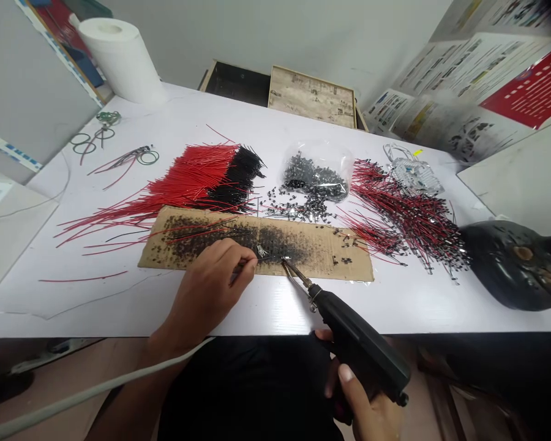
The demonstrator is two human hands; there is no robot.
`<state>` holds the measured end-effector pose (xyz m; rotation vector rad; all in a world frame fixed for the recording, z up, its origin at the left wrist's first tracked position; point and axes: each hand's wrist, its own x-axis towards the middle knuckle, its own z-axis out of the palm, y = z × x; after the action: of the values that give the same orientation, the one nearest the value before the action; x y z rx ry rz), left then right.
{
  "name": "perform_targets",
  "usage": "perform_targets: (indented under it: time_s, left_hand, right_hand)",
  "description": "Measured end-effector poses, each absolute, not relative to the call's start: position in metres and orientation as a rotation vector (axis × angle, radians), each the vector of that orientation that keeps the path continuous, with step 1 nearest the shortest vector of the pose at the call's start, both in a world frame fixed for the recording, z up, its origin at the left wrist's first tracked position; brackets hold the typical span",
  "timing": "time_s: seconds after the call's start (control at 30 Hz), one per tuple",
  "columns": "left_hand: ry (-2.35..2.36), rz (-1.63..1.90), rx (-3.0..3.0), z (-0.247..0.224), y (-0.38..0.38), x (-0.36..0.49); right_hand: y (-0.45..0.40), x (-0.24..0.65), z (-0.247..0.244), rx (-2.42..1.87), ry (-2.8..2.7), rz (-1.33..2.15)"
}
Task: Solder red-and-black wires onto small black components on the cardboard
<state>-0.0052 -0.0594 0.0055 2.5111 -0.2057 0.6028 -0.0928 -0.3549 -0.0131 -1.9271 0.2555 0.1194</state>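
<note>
My left hand point(215, 272) is closed in a pinch over a cardboard strip point(356, 266), its fingers on a thin wire whose end points right. My right hand point(371, 407) grips a black soldering gun point(358, 337) by its handle. The gun's metal tip meets a tiny part at the wire's end, above the darkened middle of the cardboard. Whether they actually touch is too small to tell. A few short silvery pieces point(261, 250) lie beside my left fingertips. Loose red and black wires run across the cardboard behind my left hand.
Red wires point(188, 174) and black wires point(239, 180) are heaped behind the cardboard. A clear plastic bag point(316, 171) holds small black parts, with more spilled in front. Finished-looking wire bundles point(408, 220) lie right, near a black rounded object point(509, 263). A white roll point(119, 61) stands back left.
</note>
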Motion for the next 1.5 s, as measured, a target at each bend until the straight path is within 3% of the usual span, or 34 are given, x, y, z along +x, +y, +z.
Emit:
perform_targets:
  time_s: [1.5]
  left_hand:
    - [-0.293,0.644,2.551,0.005,-0.065,0.0]
  right_hand:
    - [-0.348,-0.092,0.005,-1.903,0.329,0.176]
